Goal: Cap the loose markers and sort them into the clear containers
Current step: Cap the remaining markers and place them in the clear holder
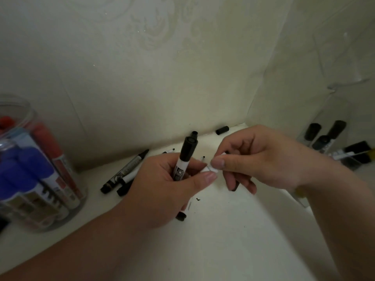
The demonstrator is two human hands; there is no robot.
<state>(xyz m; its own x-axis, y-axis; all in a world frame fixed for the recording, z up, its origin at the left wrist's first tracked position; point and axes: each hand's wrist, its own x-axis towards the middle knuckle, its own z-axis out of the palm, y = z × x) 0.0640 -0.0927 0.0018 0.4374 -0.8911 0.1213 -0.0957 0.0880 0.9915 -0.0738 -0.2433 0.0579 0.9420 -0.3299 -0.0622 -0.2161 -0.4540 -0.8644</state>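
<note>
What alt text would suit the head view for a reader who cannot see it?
A left hand grips a black-capped marker upright; its thumb and the right hand pinch a white marker. Loose black markers lie on the white shelf; a clear jar of blue and red markers stands left.

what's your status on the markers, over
Left hand grips a capped black marker. Right hand pinches a white marker barrel beside it. Uncapped markers and a loose black cap lie beyond the hands; nothing in the way.
</note>
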